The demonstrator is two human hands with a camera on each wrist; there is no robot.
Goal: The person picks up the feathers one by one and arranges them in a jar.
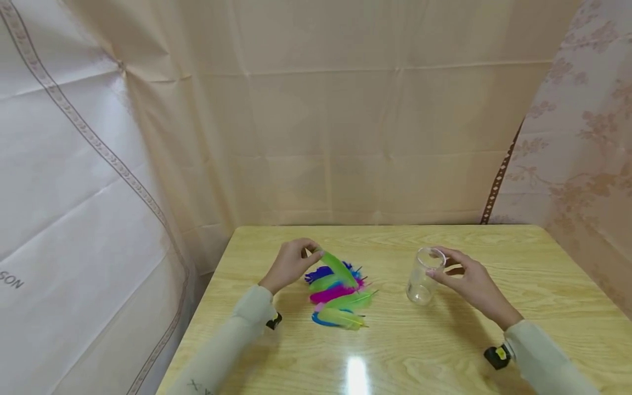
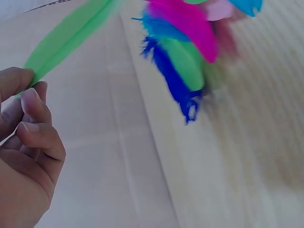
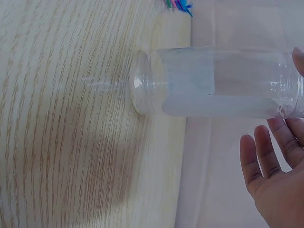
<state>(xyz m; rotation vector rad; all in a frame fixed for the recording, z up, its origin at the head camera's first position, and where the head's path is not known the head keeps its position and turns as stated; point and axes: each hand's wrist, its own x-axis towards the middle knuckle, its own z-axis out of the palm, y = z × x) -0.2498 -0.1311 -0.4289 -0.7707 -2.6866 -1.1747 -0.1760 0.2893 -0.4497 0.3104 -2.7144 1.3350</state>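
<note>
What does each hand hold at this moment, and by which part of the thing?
The left hand pinches a green feather by one end; the right hand holds a clear jar near its upper rim.

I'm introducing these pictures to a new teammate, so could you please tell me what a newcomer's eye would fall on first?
Probably the bright heap of feathers in blue, pink and green, lying on the pale wooden table. Over it, the left hand pinches a single green feather by one end. To the right of the heap, the right hand holds a clear jar near its rim.
</note>
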